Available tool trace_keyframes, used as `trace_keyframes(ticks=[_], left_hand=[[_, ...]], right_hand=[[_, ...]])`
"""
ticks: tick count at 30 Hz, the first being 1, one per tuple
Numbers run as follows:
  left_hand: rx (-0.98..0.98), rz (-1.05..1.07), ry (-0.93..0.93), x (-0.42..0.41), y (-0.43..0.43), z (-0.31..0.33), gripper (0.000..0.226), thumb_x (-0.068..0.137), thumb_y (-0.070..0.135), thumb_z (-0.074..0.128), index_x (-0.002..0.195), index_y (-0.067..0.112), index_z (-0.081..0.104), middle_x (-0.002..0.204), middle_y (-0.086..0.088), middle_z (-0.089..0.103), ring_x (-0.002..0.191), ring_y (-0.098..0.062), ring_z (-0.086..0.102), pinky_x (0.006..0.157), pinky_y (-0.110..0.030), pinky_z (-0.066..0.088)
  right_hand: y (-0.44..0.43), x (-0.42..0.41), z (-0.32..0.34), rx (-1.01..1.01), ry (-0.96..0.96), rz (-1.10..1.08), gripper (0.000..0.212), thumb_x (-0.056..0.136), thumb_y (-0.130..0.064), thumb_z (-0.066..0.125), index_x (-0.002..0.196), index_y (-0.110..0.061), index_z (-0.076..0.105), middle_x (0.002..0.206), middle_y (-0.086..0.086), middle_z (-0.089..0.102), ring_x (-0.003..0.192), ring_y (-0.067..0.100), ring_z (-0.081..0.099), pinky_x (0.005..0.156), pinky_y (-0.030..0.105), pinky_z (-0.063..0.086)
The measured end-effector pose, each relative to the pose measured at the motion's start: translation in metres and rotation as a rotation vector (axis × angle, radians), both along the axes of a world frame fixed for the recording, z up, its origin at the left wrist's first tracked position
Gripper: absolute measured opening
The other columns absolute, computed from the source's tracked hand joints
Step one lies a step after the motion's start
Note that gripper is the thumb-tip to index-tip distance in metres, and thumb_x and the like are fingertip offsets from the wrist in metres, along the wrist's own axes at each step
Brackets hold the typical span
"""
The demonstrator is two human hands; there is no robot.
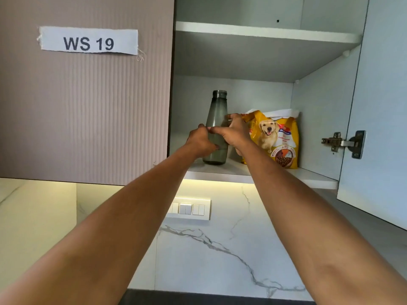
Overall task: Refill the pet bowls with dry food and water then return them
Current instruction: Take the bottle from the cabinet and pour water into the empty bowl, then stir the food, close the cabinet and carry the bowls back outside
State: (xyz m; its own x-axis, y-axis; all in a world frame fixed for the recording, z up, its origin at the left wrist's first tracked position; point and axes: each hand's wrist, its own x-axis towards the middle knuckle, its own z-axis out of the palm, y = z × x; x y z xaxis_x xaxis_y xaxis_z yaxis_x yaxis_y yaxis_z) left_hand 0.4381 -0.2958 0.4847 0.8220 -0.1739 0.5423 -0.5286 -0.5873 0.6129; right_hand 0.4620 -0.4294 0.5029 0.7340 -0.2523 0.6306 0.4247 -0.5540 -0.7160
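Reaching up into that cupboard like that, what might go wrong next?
Both the left hand and right hand grip the grey bottle, which looks uncapped: tipping it on the way down may spill whatever it holds. The right hand is right beside the dog food bag and might knock it off the shelf.

The bottle [217, 128] stands left of the food bag [275, 139] on the lower shelf [312, 176].

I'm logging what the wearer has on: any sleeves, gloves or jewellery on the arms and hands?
The left forearm and right forearm are bare, no sleeve in view. The left hand and right hand wear no gloves; no watch, bracelet or ring shows.
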Motion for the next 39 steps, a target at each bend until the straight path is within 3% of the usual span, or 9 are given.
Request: trace_keyframes(ticks=[9,14,17,24,29,31,33,35,39], left_hand=[[0.019,0.061,0.007,0.013,-0.006,-0.008,0.062,0.088,0.018,0.075,0.14,0.009,0.042,0.129,-0.011,0.055,0.118,-0.028,0.056,0.091,-0.034,0.052],[0.029,0.053,0.001,0.005,0.0,-0.013,0.059,0.088,0.011,0.074,0.138,0.011,0.042,0.122,-0.009,0.055,0.108,-0.023,0.056,0.075,-0.027,0.049],[0.038,0.086,-0.047,-0.002,0.005,-0.015,0.058,0.088,0.01,0.073,0.137,0.01,0.041,0.11,-0.007,0.052,0.098,-0.021,0.054,0.062,-0.022,0.043],[-0.026,0.086,-0.133,-0.024,0.021,-0.03,0.064,0.088,0.011,0.075,0.141,0.012,0.04,0.113,-0.006,0.052,0.102,-0.021,0.055,0.077,-0.026,0.045],[-0.005,0.074,-0.216,-0.05,0.032,-0.045,0.065,0.089,0.014,0.073,0.145,0.012,0.039,0.132,-0.01,0.056,0.12,-0.026,0.056,0.09,-0.028,0.048],[-0.002,0.08,-0.254,-0.061,0.034,-0.05,0.062,0.089,0.014,0.072,0.143,0.011,0.042,0.135,-0.01,0.056,0.125,-0.026,0.055,0.095,-0.029,0.049],[-0.005,0.088,-0.29,-0.07,0.035,-0.056,0.057,0.09,0.013,0.071,0.141,0.011,0.045,0.135,-0.008,0.057,0.123,-0.023,0.055,0.09,-0.024,0.047],[0.012,0.095,-0.326,-0.08,0.036,-0.063,0.055,0.089,0.013,0.07,0.139,0.011,0.046,0.134,-0.008,0.058,0.123,-0.022,0.056,0.088,-0.021,0.043],[0.049,0.109,-0.378,-0.102,0.037,-0.075,0.053,0.088,0.012,0.069,0.137,0.011,0.049,0.134,-0.008,0.058,0.122,-0.023,0.055,0.09,-0.023,0.044]], right_hand=[[0.0,0.009,-0.007,-0.067,-0.001,-0.044,0.092,0.072,-0.051,0.092,0.145,-0.016,0.048,0.121,0.001,0.064,0.116,0.025,0.065,0.098,0.044,0.06],[0.003,0.0,-0.011,-0.111,-0.004,-0.085,0.096,0.069,-0.058,0.091,0.143,-0.015,0.048,0.132,0.007,0.065,0.119,0.027,0.065,0.098,0.046,0.061],[0.006,-0.014,-0.013,-0.14,-0.024,-0.094,0.088,0.076,-0.049,0.091,0.143,-0.011,0.047,0.133,0.009,0.064,0.118,0.026,0.064,0.097,0.04,0.06],[0.007,-0.053,-0.026,-0.146,-0.107,-0.118,0.076,0.086,-0.035,0.085,0.147,-0.012,0.046,0.141,0.009,0.057,0.128,0.024,0.056,0.087,0.027,0.047],[0.01,-0.086,-0.051,-0.15,-0.178,-0.084,0.064,0.087,-0.033,0.082,0.141,-0.014,0.053,0.142,0.003,0.061,0.13,0.019,0.06,0.105,0.038,0.054],[0.01,-0.098,-0.06,-0.154,-0.208,-0.08,0.059,0.087,-0.032,0.081,0.138,-0.014,0.057,0.14,0.002,0.062,0.128,0.017,0.061,0.102,0.031,0.055],[0.009,-0.107,-0.069,-0.159,-0.237,-0.078,0.052,0.088,-0.029,0.08,0.134,-0.014,0.06,0.137,0.002,0.064,0.125,0.015,0.063,0.09,0.012,0.051],[0.009,-0.115,-0.079,-0.168,-0.258,-0.081,0.048,0.089,-0.027,0.079,0.132,-0.013,0.062,0.135,0.002,0.066,0.121,0.012,0.063,0.082,0.002,0.044],[0.014,-0.137,-0.097,-0.184,-0.304,-0.107,0.041,0.089,-0.023,0.079,0.126,-0.01,0.066,0.128,0.004,0.069,0.114,0.008,0.062,0.084,0.003,0.045]])
